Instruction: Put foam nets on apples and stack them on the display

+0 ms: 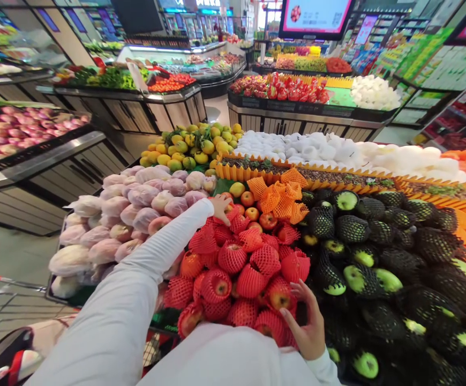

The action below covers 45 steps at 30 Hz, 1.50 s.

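A heap of apples in red foam nets (231, 257) lies in front of me, with several bare apples (251, 213) at its far side. My left hand (220, 208) stretches out over the far left of this heap, its fingers apart, above or touching the bare apples. Whether a fingertip presses on one I cannot tell. At the near right edge of the heap, my right hand (310, 321) has its thumb and fingers spread beside a netted apple (280, 297). Nothing shows inside its grasp. Loose orange foam nets (281, 195) are piled behind the bare apples.
Pale wrapped round fruit (136, 206) fills the left side of the stand. Green fruit in black nets (353, 230) covers the right. Yellow-green citrus (188, 145) and white-wrapped produce (317, 147) lie behind. A shopping cart (4, 305) stands at lower left.
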Motion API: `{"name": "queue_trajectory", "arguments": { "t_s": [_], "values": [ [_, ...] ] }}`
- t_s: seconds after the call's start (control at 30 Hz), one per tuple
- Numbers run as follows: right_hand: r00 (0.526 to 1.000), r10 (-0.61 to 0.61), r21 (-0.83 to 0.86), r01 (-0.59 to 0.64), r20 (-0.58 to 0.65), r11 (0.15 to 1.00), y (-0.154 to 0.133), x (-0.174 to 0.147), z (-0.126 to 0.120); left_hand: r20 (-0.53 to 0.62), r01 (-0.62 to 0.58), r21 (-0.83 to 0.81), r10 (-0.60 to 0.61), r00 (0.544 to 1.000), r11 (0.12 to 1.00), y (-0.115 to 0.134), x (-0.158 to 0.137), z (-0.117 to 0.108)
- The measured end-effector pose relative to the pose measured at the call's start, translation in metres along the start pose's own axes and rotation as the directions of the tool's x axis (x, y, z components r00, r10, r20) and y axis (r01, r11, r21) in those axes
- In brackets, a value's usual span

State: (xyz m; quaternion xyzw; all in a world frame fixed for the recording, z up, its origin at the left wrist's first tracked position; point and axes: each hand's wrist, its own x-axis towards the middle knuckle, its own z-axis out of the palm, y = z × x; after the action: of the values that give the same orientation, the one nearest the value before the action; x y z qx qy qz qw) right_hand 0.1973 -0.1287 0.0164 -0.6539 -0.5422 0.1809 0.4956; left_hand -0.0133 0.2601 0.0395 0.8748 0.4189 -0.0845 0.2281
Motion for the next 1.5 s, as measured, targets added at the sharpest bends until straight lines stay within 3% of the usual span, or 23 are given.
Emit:
{"name": "queue_trajectory", "arguments": {
  "t_s": [0.2,0.33,0.43,0.57,0.63,0.7,0.77,0.8,0.83,0.87,0.9,0.93,1.0,1.07,1.13,1.2,1.27,1.37,1.5],
  "values": [
    [1.0,-0.007,-0.007,0.008,0.021,1.0,0.0,-0.001,0.0,-0.193,-0.249,-0.111,0.225,0.955,0.962,0.071,0.021,0.004],
    [1.0,-0.024,-0.006,0.024,0.012,1.0,-0.003,-0.002,-0.006,-0.298,-0.293,-0.128,0.245,0.923,0.947,0.113,0.035,0.023],
    [0.999,-0.042,-0.014,0.042,0.0,0.999,-0.007,-0.005,-0.011,-0.353,-0.269,-0.075,0.227,0.908,0.96,0.121,0.036,0.025],
    [0.996,-0.078,-0.039,0.077,-0.032,0.996,-0.008,-0.011,-0.017,-0.46,-0.289,-0.023,0.246,0.853,0.957,0.122,0.005,0.011],
    [0.994,-0.09,-0.043,0.088,-0.055,0.995,-0.008,-0.014,-0.018,-0.554,-0.404,-0.078,0.297,0.778,0.912,0.131,-0.027,0.005],
    [0.995,-0.076,0.02,0.077,-0.069,0.997,-0.012,-0.016,-0.017,-0.6,-0.576,-0.241,0.346,0.721,0.781,0.148,-0.068,0.001],
    [0.997,-0.03,0.179,0.041,-0.065,0.983,-0.019,-0.015,-0.015,-0.47,-0.689,-0.455,0.506,0.723,0.564,0.17,-0.11,0.001],
    [0.999,-0.009,0.283,0.022,-0.049,0.959,-0.023,-0.014,-0.014,-0.331,-0.701,-0.542,0.65,0.685,0.463,0.18,-0.13,0.003],
    [1.0,0.002,0.388,0.004,-0.015,0.921,-0.029,-0.013,-0.013,-0.214,-0.706,-0.584,0.764,0.609,0.4,0.189,-0.147,0.006],
    [0.999,-0.004,0.479,-0.012,0.032,0.878,-0.034,-0.011,-0.011,-0.151,-0.725,-0.577,0.823,0.547,0.376,0.197,-0.162,0.01],
    [0.996,-0.026,0.544,-0.024,0.084,0.839,-0.04,-0.01,-0.01,-0.119,-0.75,-0.536,0.845,0.521,0.387,0.202,-0.173,0.015],
    [0.99,-0.055,0.577,-0.032,0.132,0.816,-0.045,-0.01,-0.009,-0.115,-0.771,-0.48,0.841,0.529,0.419,0.206,-0.18,0.021],
    [0.979,-0.084,0.582,-0.041,0.186,0.812,-0.053,-0.009,-0.008,-0.144,-0.769,-0.399,0.793,0.591,0.5,0.207,-0.185,0.032],
    [0.98,-0.042,0.578,-0.08,0.196,0.812,-0.056,-0.01,-0.008,-0.167,-0.729,-0.417,0.743,0.648,0.542,0.205,-0.184,0.039],
    [0.972,0.026,0.621,-0.171,0.235,0.765,-0.055,-0.013,-0.011,-0.162,-0.678,-0.512,0.717,0.679,0.527,0.202,-0.181,0.04],
    [0.938,0.076,0.67,-0.297,0.338,0.68,-0.05,-0.019,-0.016,-0.082,-0.577,-0.662,0.718,0.691,0.479,0.202,-0.18,0.038],
    [0.899,0.112,0.688,-0.4,0.424,0.605,-0.046,-0.028,-0.025,0.027,-0.435,-0.797,0.745,0.667,0.419,0.205,-0.18,0.036],
    [0.872,0.185,0.725,-0.482,0.454,0.492,-0.045,-0.039,-0.041,0.131,-0.261,-0.888,0.751,0.647,0.38,0.212,-0.177,0.043],
    [0.822,0.266,0.815,-0.554,0.503,0.173,-0.058,-0.036,-0.048,0.188,-0.051,-0.937,0.622,0.76,0.345,0.223,-0.157,0.069]
  ]
}}
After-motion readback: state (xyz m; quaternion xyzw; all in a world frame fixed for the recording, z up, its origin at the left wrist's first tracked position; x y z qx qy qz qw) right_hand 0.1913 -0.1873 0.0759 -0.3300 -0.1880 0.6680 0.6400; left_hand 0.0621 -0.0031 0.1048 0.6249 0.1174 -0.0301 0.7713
